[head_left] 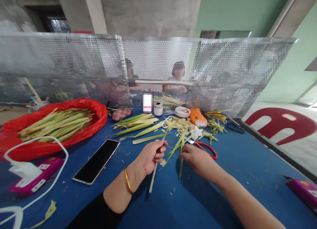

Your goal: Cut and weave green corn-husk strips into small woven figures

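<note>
My left hand (151,155), with a gold bangle at the wrist, is closed round a narrow strip of corn husk (153,178). One end of the strip shows above the fist and its pale end hangs below. To the right, my right hand (198,160) has its fingertips pinched at a green husk strip (181,166) that runs up into other loose strips. Just beyond this hand lie red-handled scissors (211,151), their blades partly covered by scraps. Behind the left hand rests a pile of green husks (140,126).
A red plastic bag (99,115) of husks stands left, near a phone (97,161) and a purple power strip (53,163) with a white cable. At the back are a tape roll (182,111), an orange packet (197,116) and a perforated metal screen (158,57), with people behind.
</note>
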### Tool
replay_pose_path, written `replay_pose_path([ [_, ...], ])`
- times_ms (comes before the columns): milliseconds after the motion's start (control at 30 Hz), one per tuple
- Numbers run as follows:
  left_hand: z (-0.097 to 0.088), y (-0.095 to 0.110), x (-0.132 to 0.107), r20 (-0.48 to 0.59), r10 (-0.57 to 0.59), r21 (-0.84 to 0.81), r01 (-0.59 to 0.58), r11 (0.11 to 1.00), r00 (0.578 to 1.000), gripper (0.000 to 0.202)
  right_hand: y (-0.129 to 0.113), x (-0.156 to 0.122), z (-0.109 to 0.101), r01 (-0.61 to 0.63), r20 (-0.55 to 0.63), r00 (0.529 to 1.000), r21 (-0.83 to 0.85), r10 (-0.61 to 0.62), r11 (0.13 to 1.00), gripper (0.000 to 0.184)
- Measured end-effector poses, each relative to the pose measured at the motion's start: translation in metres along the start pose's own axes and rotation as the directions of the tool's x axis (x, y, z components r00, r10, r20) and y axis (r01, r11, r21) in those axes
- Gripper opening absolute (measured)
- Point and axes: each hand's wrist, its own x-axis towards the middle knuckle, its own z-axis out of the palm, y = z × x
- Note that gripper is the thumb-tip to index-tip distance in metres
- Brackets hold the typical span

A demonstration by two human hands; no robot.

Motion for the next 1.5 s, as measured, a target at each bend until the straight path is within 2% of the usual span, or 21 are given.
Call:
replay_pose_path([
  [100, 0.002, -0.005, 0.000, 0.017, -0.019, -0.047, 0.020, 0.999, 1.000, 0.020, -0.002, 0.002, 0.011, 0.035, -0.080, 0.996, -0.043, -0.038, 0.998, 0.027],
  [167, 0.005, -0.007, -0.002, 0.013, -0.017, -0.051, 0.017, 0.999, 1.000, 0.017, -0.002, -0.002, 0.008, -0.023, -0.276, 0.961, -0.067, 0.004, 0.997, 0.025],
  [200, 0.006, -0.007, -0.003, 0.004, -0.015, -0.051, 0.015, 0.999, 1.000, 0.016, -0.002, -0.004, 0.003, -0.072, -0.404, 0.914, -0.062, 0.041, 0.995, 0.024],
  [233, 0.008, -0.007, -0.004, -0.009, -0.013, -0.051, 0.012, 0.999, 1.000, 0.015, -0.003, -0.007, -0.002, -0.121, -0.581, 0.809, -0.028, 0.083, 0.992, 0.020],
  [300, 0.011, -0.007, -0.006, -0.034, -0.004, -0.048, 0.003, 0.999, 0.999, 0.014, -0.006, -0.011, -0.015, -0.172, -0.832, 0.509, 0.153, 0.221, 0.973, 0.013],
  [333, 0.012, -0.008, -0.006, -0.042, 0.005, -0.042, -0.007, 0.999, 0.999, 0.014, -0.009, -0.011, -0.021, -0.137, -0.874, 0.365, 0.291, 0.321, 0.947, 0.011],
  [367, 0.013, -0.008, -0.007, -0.044, 0.018, -0.032, -0.019, 0.999, 0.999, 0.014, -0.012, -0.011, -0.026, -0.080, -0.832, 0.301, 0.466, 0.467, 0.881, 0.009],
  [400, 0.014, -0.010, -0.007, -0.038, 0.029, -0.018, -0.029, 0.999, 0.999, 0.014, -0.015, -0.010, -0.030, -0.004, -0.734, 0.305, 0.637, 0.607, 0.771, 0.007],
  [467, 0.016, -0.013, -0.008, -0.005, 0.031, 0.020, -0.031, 0.999, 1.000, 0.016, -0.021, -0.005, -0.033, 0.014, -0.394, 0.519, 0.891, 0.758, 0.453, 0.015],
  [500, 0.018, -0.016, -0.008, 0.019, 0.022, 0.042, -0.023, 0.999, 1.000, 0.018, -0.024, -0.002, -0.032, -0.048, -0.223, 0.627, 0.945, 0.747, 0.322, 0.018],
  [533, 0.019, -0.018, -0.009, 0.047, 0.006, 0.060, -0.009, 0.998, 0.999, 0.019, -0.026, 0.001, -0.029, -0.129, -0.092, 0.691, 0.960, 0.717, 0.248, 0.020],
  [567, 0.021, -0.021, -0.010, 0.081, -0.015, 0.076, 0.009, 0.997, 0.997, 0.020, -0.029, 0.004, -0.025, -0.193, -0.020, 0.717, 0.955, 0.697, 0.226, 0.021],
  [633, 0.024, -0.027, -0.011, 0.153, -0.054, 0.103, 0.038, 0.994, 0.987, 0.022, -0.035, 0.008, -0.014, -0.247, 0.006, 0.718, 0.937, 0.696, 0.248, 0.025],
  [700, 0.028, -0.032, -0.013, 0.198, -0.088, 0.125, 0.064, 0.990, 0.976, 0.024, -0.038, 0.010, -0.005, -0.272, 0.001, 0.684, 0.928, 0.730, 0.253, 0.028],
  [800, 0.032, -0.037, -0.016, 0.185, -0.133, 0.150, 0.106, 0.983, 0.974, 0.025, -0.041, 0.011, 0.003, -0.283, -0.016, 0.635, 0.925, 0.772, 0.252, 0.030],
  [967, 0.035, -0.039, -0.019, 0.174, -0.163, 0.134, 0.141, 0.981, 0.971, 0.025, -0.042, 0.010, 0.006, -0.295, -0.002, 0.653, 0.920, 0.757, 0.257, 0.028],
  [1167, 0.035, -0.040, -0.017, 0.107, -0.124, -0.019, 0.126, 0.992, 0.987, 0.014, -0.046, 0.013, 0.013, -0.266, -0.008, 0.652, 0.934, 0.758, 0.239, 0.032],
  [1233, 0.034, -0.038, -0.014, 0.040, -0.028, -0.084, 0.032, 0.996, 0.999, 0.011, -0.049, 0.013, 0.013, -0.281, 0.065, 0.676, 0.944, 0.734, 0.174, 0.038],
  [1333, 0.030, -0.031, -0.010, -0.096, 0.141, -0.137, -0.154, 0.979, 0.985, 0.009, -0.057, 0.012, 0.010, -0.443, 0.356, 0.763, 0.896, 0.539, 0.036, 0.047],
  [1433, 0.027, -0.024, -0.009, -0.165, 0.208, -0.141, -0.232, 0.962, 0.964, 0.009, -0.065, 0.009, 0.010, -0.580, 0.548, 0.766, 0.814, 0.337, -0.004, 0.049],
  [1500, 0.028, -0.022, -0.009, -0.174, 0.194, -0.159, -0.222, 0.962, 0.965, 0.009, -0.069, 0.008, 0.014, -0.604, 0.573, 0.754, 0.797, 0.320, -0.006, 0.047],
])
